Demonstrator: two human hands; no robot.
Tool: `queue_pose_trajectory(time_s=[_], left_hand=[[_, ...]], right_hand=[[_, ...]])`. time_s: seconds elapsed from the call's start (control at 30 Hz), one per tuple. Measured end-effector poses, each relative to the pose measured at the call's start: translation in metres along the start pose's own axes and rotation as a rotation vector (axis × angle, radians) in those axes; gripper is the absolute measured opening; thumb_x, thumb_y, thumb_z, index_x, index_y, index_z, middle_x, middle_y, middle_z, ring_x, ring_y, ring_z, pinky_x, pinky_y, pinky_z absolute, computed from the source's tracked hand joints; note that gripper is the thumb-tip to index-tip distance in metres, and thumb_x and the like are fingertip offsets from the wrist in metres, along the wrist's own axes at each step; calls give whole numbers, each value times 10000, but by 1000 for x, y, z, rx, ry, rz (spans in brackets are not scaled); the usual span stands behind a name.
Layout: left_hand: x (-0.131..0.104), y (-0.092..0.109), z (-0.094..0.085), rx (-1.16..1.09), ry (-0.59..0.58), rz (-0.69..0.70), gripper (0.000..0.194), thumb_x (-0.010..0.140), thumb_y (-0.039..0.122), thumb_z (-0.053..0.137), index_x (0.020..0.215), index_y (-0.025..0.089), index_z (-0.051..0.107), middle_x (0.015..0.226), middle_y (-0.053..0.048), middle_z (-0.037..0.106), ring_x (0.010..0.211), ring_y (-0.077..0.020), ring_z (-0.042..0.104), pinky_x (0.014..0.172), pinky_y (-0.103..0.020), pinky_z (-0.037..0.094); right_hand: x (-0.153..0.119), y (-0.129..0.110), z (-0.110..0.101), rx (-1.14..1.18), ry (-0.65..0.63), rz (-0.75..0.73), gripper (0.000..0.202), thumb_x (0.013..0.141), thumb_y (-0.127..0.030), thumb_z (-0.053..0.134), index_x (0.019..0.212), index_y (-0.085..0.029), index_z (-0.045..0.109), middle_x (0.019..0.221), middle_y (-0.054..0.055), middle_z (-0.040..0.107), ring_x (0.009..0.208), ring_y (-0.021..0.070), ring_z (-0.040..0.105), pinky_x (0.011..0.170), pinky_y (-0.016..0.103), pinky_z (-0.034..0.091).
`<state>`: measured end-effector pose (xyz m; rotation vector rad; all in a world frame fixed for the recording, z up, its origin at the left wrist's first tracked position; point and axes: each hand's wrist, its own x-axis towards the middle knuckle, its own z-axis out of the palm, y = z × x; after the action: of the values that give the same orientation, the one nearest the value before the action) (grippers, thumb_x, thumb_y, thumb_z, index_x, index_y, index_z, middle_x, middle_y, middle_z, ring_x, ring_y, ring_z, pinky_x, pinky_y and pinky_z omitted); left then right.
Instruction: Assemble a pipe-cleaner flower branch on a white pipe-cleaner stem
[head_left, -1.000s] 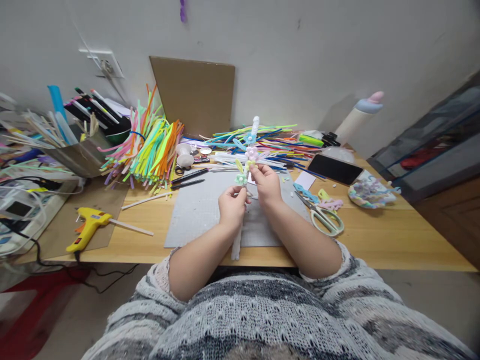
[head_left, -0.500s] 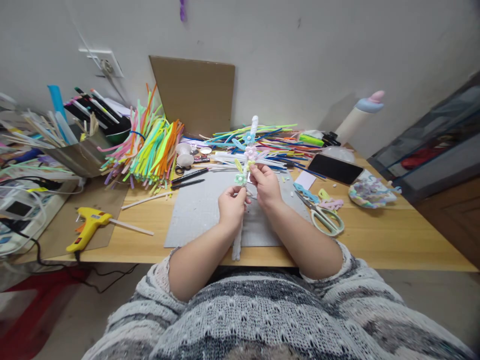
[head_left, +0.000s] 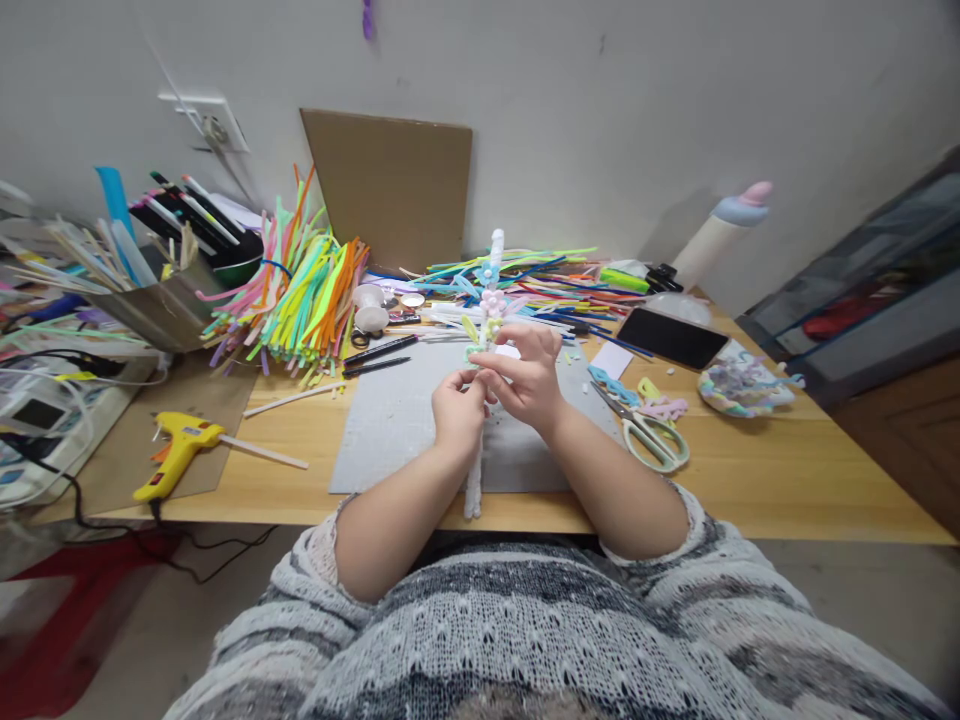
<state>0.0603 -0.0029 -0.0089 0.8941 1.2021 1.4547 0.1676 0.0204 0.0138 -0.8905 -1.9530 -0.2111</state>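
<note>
A white fuzzy pipe-cleaner stem [head_left: 473,488] stands upright between my hands, its top leaning slightly away. Along it sit a blue flower [head_left: 489,273], a pink flower [head_left: 493,303] and a mint-green flower [head_left: 472,352], with small leaves beside them. My left hand [head_left: 459,415] is closed in a pinch around the stem below the green flower. Just above and to the right, my right hand [head_left: 525,375] has thumb and index finger at the green flower and stem, its other fingers raised and curled. The fingers hide part of the stem.
Under my hands lies a grey cutting mat [head_left: 390,430]. Scissors [head_left: 651,438] and pastel pieces [head_left: 664,408] lie right, near a phone [head_left: 673,337]. Left are a yellow glue gun [head_left: 178,450], a pipe-cleaner bundle [head_left: 304,300] and black pens [head_left: 379,362]. Cardboard [head_left: 390,190] leans on the wall.
My right hand has moved down from the yellow part near the pink flower to the green flower, closer to my left hand. The stem's top has shifted slightly left.
</note>
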Motion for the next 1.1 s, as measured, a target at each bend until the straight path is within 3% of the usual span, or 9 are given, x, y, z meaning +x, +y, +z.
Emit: queue_pose_trajectory(time_s=[0.27, 0.4, 0.47, 0.53, 0.6, 0.67, 0.93, 1.1], left_hand=[[1, -2, 1, -19, 12, 0, 256, 690, 375, 598, 609, 152, 503, 455, 32, 511, 354, -52, 407, 360, -181, 306], [2, 1, 0, -50, 45, -13, 153, 671, 281, 597, 647, 149, 524, 476, 32, 518, 380, -63, 440, 365, -181, 326], [4, 4, -1, -60, 62, -11, 127, 662, 253, 595, 658, 144, 531, 480, 32, 516, 386, -64, 443, 362, -180, 323], [6, 6, -2, -72, 67, -5, 132, 659, 253, 599, 662, 138, 533, 486, 29, 517, 393, -64, 446, 361, -177, 319], [8, 8, -4, -95, 62, 4, 141, 658, 256, 602, 661, 133, 533, 495, 23, 522, 409, -63, 457, 370, -173, 324], [8, 9, -6, -111, 57, 9, 140, 658, 251, 602, 657, 126, 538, 494, 20, 519, 421, -63, 463, 375, -169, 325], [1, 16, -1, -170, -85, -23, 162, 635, 262, 628, 673, 113, 575, 664, -31, 599, 454, -56, 480, 362, -176, 307], [-6, 20, 0, -201, -243, -80, 165, 631, 267, 634, 655, 116, 571, 632, -21, 584, 440, -49, 468, 357, -172, 278]], right_hand=[[-4, 6, 6, -54, -61, 45, 238, 826, -415, 482, 938, -339, 678, 1049, 32, 519, 1023, 221, 419, 900, 416, 215], [-3, 2, 0, 44, 50, 164, 253, 851, -351, 439, 880, -235, 663, 963, 54, 546, 939, 192, 475, 886, 395, 264], [-2, 3, 0, 112, 48, 254, 246, 853, -324, 436, 786, -189, 630, 880, 56, 567, 891, 183, 499, 861, 378, 298], [-4, 4, 2, 255, -88, 302, 208, 834, -327, 470, 772, -174, 597, 818, 47, 583, 836, 171, 522, 804, 345, 349], [-6, 7, 7, 458, -275, 365, 200, 810, -340, 506, 886, -170, 577, 765, 30, 592, 742, 149, 539, 706, 298, 393], [-10, 8, 11, 604, -376, 448, 248, 808, -345, 502, 969, -164, 554, 712, 10, 591, 652, 127, 532, 625, 262, 400], [-5, 11, 1, 381, -177, 453, 163, 800, -262, 481, 758, -166, 605, 701, 18, 597, 612, 110, 493, 581, 238, 363], [-4, 17, 12, 713, -186, 665, 133, 703, -289, 554, 649, -168, 550, 578, -21, 536, 521, 88, 459, 515, 226, 368]])
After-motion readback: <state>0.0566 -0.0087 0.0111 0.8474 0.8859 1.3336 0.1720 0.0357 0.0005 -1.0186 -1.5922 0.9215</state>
